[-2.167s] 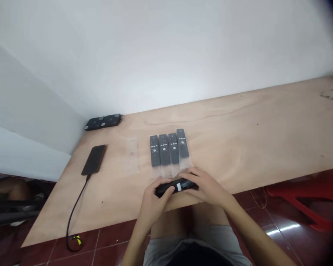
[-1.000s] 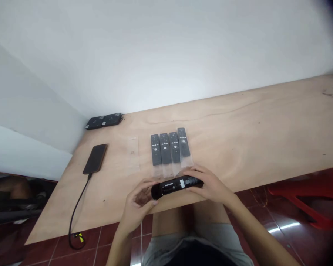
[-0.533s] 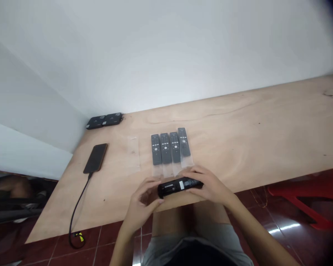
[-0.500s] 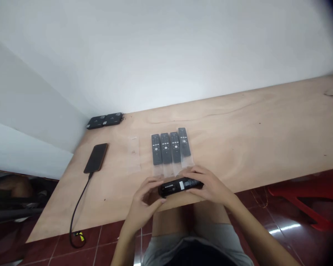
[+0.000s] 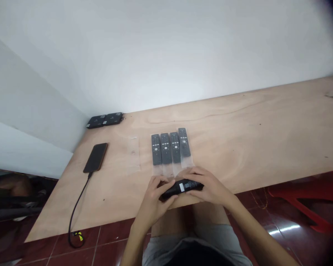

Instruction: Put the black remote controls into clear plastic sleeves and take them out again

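Observation:
A black remote control (image 5: 182, 187) is held sideways near the table's front edge, its back with a white label facing up. My left hand (image 5: 157, 194) grips its left end, thumb and fingers along opposite edges. Around its right end my right hand (image 5: 204, 184) is closed. Just beyond the hands, several dark remotes (image 5: 165, 147) in clear plastic sleeves lie side by side, buttons up; the rightmost wrapped remote (image 5: 184, 142) sits slightly higher and tilted. To their left lies a flat clear plastic sleeve (image 5: 133, 153).
A phone (image 5: 96, 158) with a black cable (image 5: 79, 201) hanging over the front edge lies on the wooden table (image 5: 252, 147). Two black boxes (image 5: 104, 120) stand by the wall at the back left. A red plastic chair (image 5: 305, 203) is at the right. Part of a person (image 5: 15, 186) shows at far left.
My left hand has moved right and closed over the left end of the remote control. My right hand keeps its hold, and the wrapped remotes have not moved.

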`<state>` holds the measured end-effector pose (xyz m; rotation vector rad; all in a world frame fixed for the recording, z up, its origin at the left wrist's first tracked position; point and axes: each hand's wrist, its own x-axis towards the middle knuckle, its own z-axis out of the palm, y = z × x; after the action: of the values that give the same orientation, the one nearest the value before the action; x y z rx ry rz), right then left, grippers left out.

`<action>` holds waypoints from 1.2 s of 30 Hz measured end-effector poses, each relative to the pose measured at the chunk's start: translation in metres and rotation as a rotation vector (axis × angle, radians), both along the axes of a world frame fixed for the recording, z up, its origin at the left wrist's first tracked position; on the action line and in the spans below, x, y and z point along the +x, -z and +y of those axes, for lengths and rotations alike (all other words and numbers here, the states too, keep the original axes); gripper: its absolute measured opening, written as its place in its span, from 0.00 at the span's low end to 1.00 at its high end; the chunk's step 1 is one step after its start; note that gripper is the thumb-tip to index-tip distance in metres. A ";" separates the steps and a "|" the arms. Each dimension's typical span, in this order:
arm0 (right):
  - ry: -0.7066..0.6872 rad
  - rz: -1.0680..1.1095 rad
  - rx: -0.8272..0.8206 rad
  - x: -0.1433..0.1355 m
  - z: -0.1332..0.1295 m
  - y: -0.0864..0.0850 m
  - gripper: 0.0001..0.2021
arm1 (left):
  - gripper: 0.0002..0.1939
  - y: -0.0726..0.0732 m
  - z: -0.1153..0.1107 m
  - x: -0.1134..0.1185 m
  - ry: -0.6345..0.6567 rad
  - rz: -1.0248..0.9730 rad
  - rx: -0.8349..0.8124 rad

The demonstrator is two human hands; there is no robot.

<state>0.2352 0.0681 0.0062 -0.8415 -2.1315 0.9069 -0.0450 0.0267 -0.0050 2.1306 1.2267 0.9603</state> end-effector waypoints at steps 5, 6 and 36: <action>-0.033 0.006 -0.016 0.000 0.002 -0.001 0.23 | 0.27 0.001 0.001 0.003 0.043 0.005 -0.015; -0.039 0.004 -0.015 0.001 0.002 0.000 0.24 | 0.26 0.001 0.001 0.002 0.041 0.006 -0.023; 0.173 -0.085 0.012 0.030 0.008 0.010 0.16 | 0.09 0.003 -0.011 -0.040 -0.452 0.235 0.176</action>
<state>0.2654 0.0758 -0.0041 -1.0573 -2.0956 0.7804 -0.0850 0.0153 -0.0082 2.1921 1.8590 1.0519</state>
